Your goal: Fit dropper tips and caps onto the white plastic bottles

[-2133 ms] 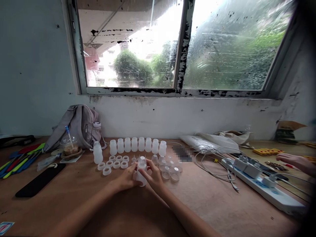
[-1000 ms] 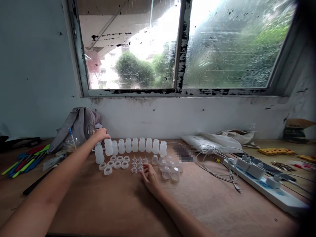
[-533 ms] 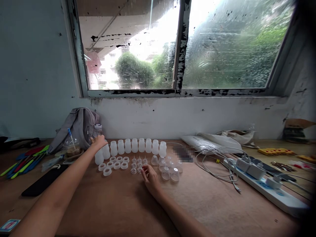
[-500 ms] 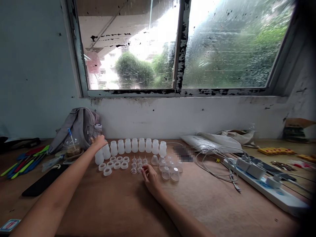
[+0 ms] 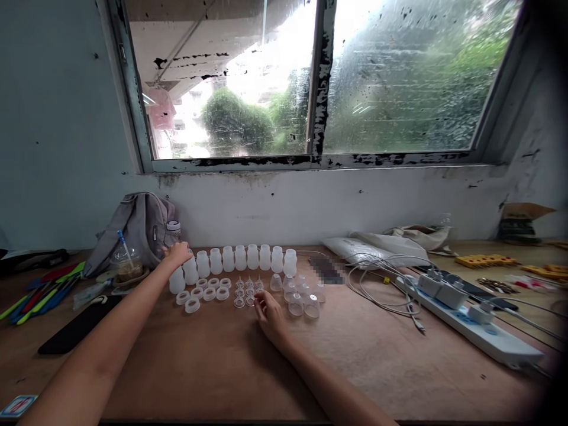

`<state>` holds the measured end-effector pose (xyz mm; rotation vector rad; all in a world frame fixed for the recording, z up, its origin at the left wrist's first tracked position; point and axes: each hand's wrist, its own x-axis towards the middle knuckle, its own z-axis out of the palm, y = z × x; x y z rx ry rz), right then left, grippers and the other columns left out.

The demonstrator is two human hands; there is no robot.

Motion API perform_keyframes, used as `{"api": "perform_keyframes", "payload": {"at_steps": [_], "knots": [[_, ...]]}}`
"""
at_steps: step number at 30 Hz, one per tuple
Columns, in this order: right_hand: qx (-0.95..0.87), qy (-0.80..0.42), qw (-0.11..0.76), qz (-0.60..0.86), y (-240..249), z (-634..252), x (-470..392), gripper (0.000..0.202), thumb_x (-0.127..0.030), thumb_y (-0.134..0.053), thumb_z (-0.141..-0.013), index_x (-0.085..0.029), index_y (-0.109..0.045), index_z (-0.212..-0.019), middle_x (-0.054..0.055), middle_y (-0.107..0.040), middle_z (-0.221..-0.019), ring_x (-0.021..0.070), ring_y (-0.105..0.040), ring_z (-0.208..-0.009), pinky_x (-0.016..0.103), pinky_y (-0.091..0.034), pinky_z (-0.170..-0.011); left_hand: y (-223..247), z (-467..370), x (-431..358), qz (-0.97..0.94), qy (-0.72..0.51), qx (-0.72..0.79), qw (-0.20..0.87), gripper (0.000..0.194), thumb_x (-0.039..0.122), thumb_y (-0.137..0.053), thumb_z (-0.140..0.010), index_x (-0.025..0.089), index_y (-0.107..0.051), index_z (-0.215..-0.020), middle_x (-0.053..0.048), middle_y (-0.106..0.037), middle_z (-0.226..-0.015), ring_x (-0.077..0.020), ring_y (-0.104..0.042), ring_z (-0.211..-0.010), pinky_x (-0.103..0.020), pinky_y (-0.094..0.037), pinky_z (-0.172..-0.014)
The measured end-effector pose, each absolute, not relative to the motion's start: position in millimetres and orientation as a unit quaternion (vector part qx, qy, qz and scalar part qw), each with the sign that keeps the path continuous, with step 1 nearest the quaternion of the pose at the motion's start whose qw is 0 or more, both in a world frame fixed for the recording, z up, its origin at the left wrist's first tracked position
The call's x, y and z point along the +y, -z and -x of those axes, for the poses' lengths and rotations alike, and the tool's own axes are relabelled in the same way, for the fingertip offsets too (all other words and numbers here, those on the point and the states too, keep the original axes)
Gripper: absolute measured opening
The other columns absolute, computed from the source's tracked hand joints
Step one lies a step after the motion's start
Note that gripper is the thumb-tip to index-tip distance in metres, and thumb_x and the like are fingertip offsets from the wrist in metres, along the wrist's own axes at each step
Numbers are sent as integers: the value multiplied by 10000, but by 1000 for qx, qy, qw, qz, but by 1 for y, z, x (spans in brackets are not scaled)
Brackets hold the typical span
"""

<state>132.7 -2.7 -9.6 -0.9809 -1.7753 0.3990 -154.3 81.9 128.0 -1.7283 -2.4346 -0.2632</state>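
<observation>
At the left end of a curved row of frosted white baby bottles (image 5: 228, 259), my left hand (image 5: 178, 253) is closed over the top of the endmost bottle (image 5: 176, 281). Its fingertips are partly hidden. My right hand (image 5: 270, 313) rests low over the table with its fingers loosely bent and apart. Its fingertips are beside the clear bottle nipples (image 5: 239, 293), which stand in a small grid; whether they touch the nearest one I cannot tell. White collar rings (image 5: 192, 305) lie in rows left of the nipples. Clear dome caps (image 5: 312, 306) stand to the right of my right hand.
Behind my left hand are a grey backpack (image 5: 141, 228) and a drink cup (image 5: 126, 263) with a straw. A black phone-like slab (image 5: 80, 325) lies at left. On the right are coiled white cables (image 5: 377, 296), a power strip (image 5: 470, 325) and white plastic bags (image 5: 355, 253).
The view has shifted slightly, so most things sit a little further left and higher. Both hands hold nearly the same places, and the bottles, rings, nipples and caps keep their arrangement.
</observation>
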Motion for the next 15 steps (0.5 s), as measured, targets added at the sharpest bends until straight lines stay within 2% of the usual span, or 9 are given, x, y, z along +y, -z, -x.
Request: {"api": "perform_keyframes", "payload": {"at_steps": [15], "knots": [[-746, -161, 495, 416, 11, -133, -1, 128, -188, -377, -774, -166, -489, -833, 40, -544, -745, 126, -502, -637, 239, -402, -598, -126, 158, 87, 571, 81, -813, 76, 336, 321, -495, -638, 178, -560, -935, -152, -585, -954, -318, -519, -905, -474, -294, -791]]}}
